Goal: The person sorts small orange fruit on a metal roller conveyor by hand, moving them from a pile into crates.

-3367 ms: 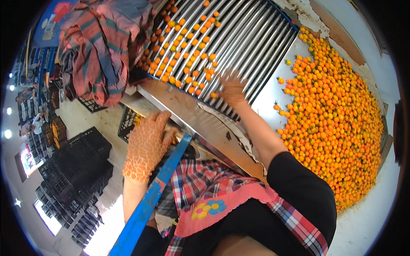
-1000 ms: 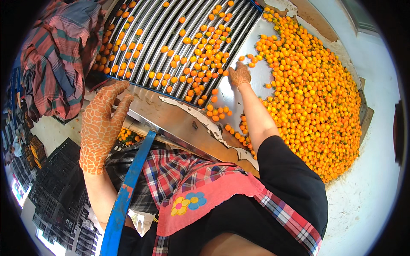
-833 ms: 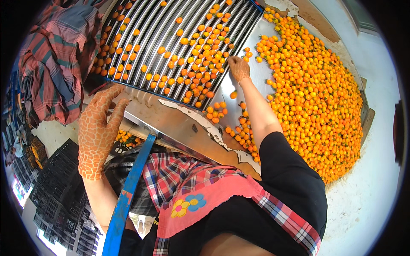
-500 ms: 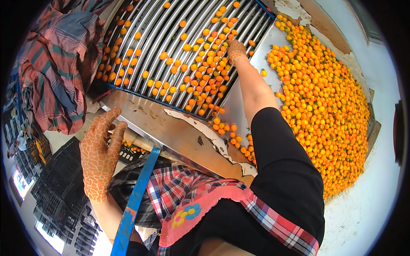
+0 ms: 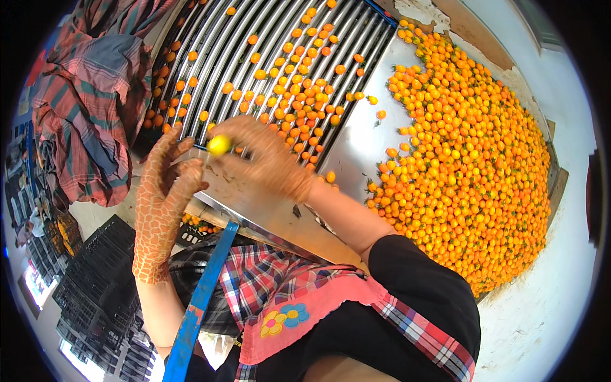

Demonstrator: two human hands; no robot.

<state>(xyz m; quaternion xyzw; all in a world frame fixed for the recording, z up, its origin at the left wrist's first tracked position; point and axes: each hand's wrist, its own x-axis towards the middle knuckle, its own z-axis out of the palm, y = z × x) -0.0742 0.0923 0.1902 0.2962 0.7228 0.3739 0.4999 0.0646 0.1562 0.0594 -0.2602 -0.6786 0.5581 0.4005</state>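
My right hand (image 5: 270,159), in a patterned orange-tan glove, is smeared by motion above the near edge of the roller bed. A yellow cherry tomato (image 5: 219,144) is between its thumb and fingertips. Just to the left, my left hand (image 5: 162,204) wears a matching glove. Its fingers curve upward with a gap to the thumb, and I see nothing in them. Orange cherry tomatoes (image 5: 296,105) lie scattered over the metal rollers (image 5: 219,57) beyond my hands, thickest toward the right. Part of the near rollers is hidden behind my right hand.
A large heap of cherry tomatoes (image 5: 471,159) lies on the metal sheet (image 5: 356,137) at the right. A blue bar (image 5: 200,299) rises close to my left forearm. Checked cloth (image 5: 95,108) hangs at the far left, above black crates (image 5: 95,286).
My right hand has come back from the right side of the rollers toward my left hand, with a yellow cherry tomato at its fingers. My left hand has shifted slightly right.
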